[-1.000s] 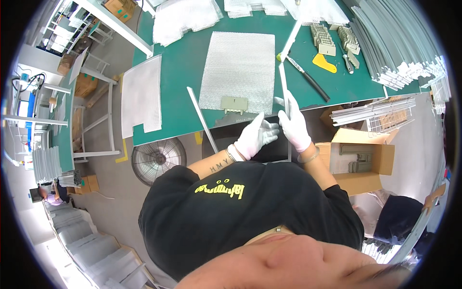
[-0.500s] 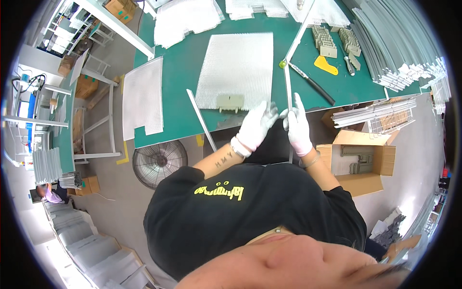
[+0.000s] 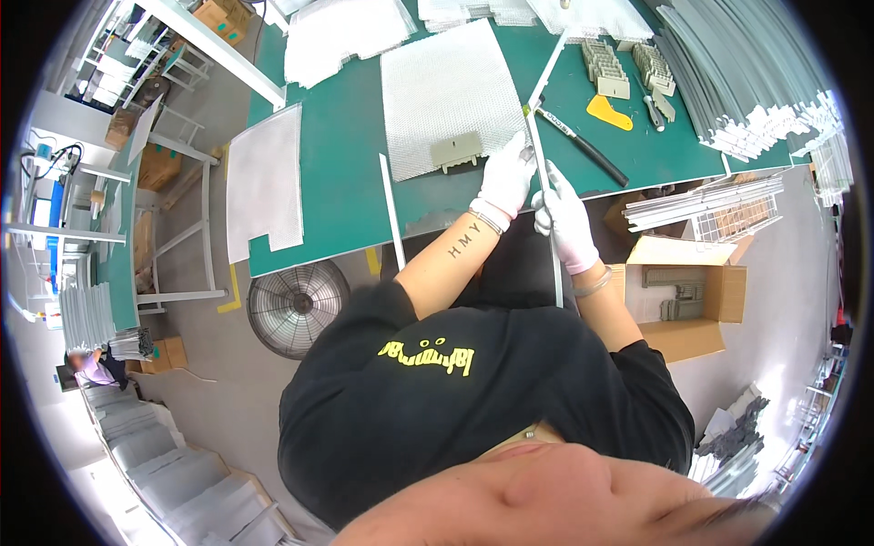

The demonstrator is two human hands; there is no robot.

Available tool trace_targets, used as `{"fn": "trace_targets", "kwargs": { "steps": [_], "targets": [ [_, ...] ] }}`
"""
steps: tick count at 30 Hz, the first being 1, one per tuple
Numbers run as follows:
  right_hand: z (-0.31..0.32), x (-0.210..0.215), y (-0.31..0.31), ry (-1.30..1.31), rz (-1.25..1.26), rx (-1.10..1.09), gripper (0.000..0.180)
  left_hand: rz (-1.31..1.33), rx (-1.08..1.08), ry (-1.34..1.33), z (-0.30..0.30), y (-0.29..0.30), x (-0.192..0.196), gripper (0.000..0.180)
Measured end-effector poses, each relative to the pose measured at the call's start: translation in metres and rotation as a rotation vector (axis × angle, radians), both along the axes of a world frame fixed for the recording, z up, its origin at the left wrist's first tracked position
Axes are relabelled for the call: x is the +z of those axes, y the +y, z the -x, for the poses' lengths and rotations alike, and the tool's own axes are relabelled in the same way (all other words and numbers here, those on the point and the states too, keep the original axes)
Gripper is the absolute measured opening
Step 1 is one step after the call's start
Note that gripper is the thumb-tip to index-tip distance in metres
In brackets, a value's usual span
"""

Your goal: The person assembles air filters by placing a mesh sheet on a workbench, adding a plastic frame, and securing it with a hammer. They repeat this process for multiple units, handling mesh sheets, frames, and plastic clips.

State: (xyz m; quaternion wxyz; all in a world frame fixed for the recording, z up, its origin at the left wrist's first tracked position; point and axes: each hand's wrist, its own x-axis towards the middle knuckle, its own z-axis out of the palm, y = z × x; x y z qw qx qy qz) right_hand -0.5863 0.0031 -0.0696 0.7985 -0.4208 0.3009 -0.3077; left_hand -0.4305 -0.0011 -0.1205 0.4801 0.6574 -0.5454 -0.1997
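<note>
Both my hands wear white gloves and hold one long thin grey metal strip [image 3: 544, 173] at the near edge of the green table [image 3: 346, 155]. My left hand [image 3: 506, 179] pinches the strip near its upper part. My right hand [image 3: 564, 217] grips it lower down, and the strip runs on past my wrist toward my lap. Just left of my left hand a small beige plastic block [image 3: 457, 150] lies on a silvery mesh sheet [image 3: 442, 86].
Another thin strip [image 3: 391, 209] lies at the table edge. A black-handled tool [image 3: 583, 146], a yellow scraper [image 3: 608, 112], beige blocks [image 3: 628, 68] and stacked grey strips [image 3: 737, 82] sit right. An open cardboard box [image 3: 683, 296] and a floor fan [image 3: 296, 305] stand below.
The strip has swung from leaning on the table to nearly upright in my view, and both hands have shifted up along it toward the table edge.
</note>
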Motion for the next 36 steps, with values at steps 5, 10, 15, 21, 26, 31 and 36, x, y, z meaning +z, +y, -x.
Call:
{"fn": "trace_targets", "kwargs": {
  "steps": [5,10,15,21,26,31,36],
  "targets": [
    [0.009,-0.004,0.005,-0.031,-0.011,-0.006,0.058,0.112,0.053,-0.192,0.001,-0.008,-0.004,0.033],
    [0.017,-0.002,0.011,0.008,0.014,0.000,0.058,0.106,-0.020,0.191,0.003,-0.010,0.008,0.035],
    [0.021,0.003,0.012,-0.106,-0.076,0.029,0.061,0.123,-0.050,0.237,0.003,-0.010,0.006,0.034],
    [0.026,0.003,0.020,-0.107,-0.065,0.032,0.059,0.307,-0.117,0.359,0.007,-0.005,0.008,0.029],
    [0.026,0.005,0.029,-0.004,0.069,0.001,0.057,0.033,-0.027,-0.071,0.001,0.002,0.020,0.033],
    [0.018,0.016,0.035,0.225,0.203,-0.028,0.055,0.094,0.006,-0.038,0.004,0.005,0.023,0.032],
    [0.019,0.012,0.041,0.273,0.338,-0.031,0.056,0.013,0.034,-0.147,0.000,0.002,0.017,0.032]
  ]
}}
